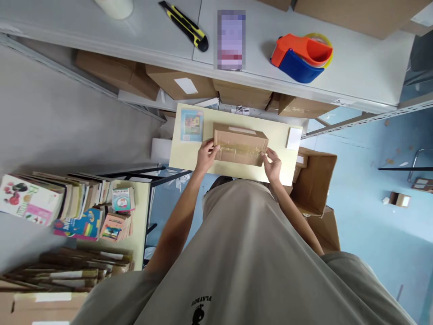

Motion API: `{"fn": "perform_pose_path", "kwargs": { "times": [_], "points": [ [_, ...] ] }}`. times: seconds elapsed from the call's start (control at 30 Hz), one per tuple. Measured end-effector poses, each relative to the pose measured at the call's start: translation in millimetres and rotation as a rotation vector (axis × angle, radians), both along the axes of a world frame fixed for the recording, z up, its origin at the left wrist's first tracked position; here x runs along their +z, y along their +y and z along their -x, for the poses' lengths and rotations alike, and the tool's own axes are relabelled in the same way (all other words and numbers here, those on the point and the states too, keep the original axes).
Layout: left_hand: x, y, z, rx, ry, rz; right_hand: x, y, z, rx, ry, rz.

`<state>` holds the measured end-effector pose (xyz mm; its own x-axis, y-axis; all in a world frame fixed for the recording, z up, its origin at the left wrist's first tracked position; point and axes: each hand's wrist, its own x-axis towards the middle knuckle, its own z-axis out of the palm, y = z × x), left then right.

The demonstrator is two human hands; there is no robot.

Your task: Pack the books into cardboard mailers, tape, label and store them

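A small cardboard box (239, 157) lies on the pale yellow table (189, 155), with a strip of clear yellowish tape (237, 150) along the side facing me. My left hand (205, 156) grips the box's left end, thumb on the tape near the corner. At the opposite end, my right hand (272, 165) has its thumb and fingers closed at the right corner, by the other end of the tape. Some fingertips are hidden behind the box. To the left of the box lies a light blue book (191, 125), and a white pad or small box (293, 138) sits at the table's right edge.
Above the table, a grey shelf (142, 40) carries a yellow-black utility knife (185, 25), a blurred-out phone (231, 40) and an orange-blue tape dispenser (301, 58). Cardboard boxes (182, 83) fill the level below. Books (77, 198) are stacked at left; an open carton (313, 180) stands at right.
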<state>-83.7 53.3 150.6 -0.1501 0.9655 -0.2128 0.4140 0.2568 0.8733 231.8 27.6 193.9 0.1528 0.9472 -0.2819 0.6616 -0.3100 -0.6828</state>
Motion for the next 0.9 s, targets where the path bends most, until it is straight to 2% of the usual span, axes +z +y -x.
{"fn": "perform_pose_path", "kwargs": {
  "times": [0.1, 0.17, 0.27, 0.4, 0.53, 0.63, 0.77, 0.9],
  "points": [
    [7.2, -5.1, 4.7, 0.059, 0.038, -0.085, 3.6, -1.3, -9.8, -0.040, 0.032, -0.068],
    [1.9, -9.6, 4.5, 0.067, 0.036, -0.072, -4.1, -2.9, -14.4, -0.002, 0.044, -0.033],
    [-20.2, -18.9, 0.6, 0.058, 0.032, 0.032, -30.4, -8.6, -18.8, 0.028, 0.088, -0.002],
    [-53.2, -28.8, -0.2, -0.015, 0.094, 0.265, -72.4, -14.1, -27.4, 0.030, 0.177, 0.116],
    [-68.3, -12.5, 9.2, -0.041, 0.089, 0.321, -98.1, 4.6, -42.3, -0.001, 0.203, 0.152],
    [-69.7, 19.8, 12.1, 0.017, 0.036, 0.297, -109.0, 33.3, -47.2, -0.054, 0.231, 0.112],
    [-60.5, 58.0, 3.6, 0.112, -0.155, 0.262, -113.5, 61.0, -40.9, -0.132, 0.440, 0.108],
    [-39.5, 60.5, -2.9, 0.121, -0.215, 0.117, -97.3, 56.8, -36.4, -0.143, 0.509, 0.035]
  ]
}}
